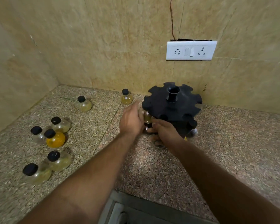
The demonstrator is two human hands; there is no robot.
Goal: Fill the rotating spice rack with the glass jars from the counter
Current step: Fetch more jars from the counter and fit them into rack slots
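Observation:
The black rotating spice rack stands on the speckled counter near the back wall, its notched top ring showing no caps. My left hand presses against a yellowish glass jar at the rack's left-front edge, just under the top ring. My right hand curls around a black-capped jar lower down, mostly hidden by the fingers. Another jar sits in the lower tier. Several black-capped jars lie loose at the left, among them an orange-filled jar, and a pale jar stands near the wall.
A white switch and socket plate is on the tiled wall above the rack, with a thin wire running up from it. Walls meet in a corner at the back left. The counter's front edge runs just below my forearms.

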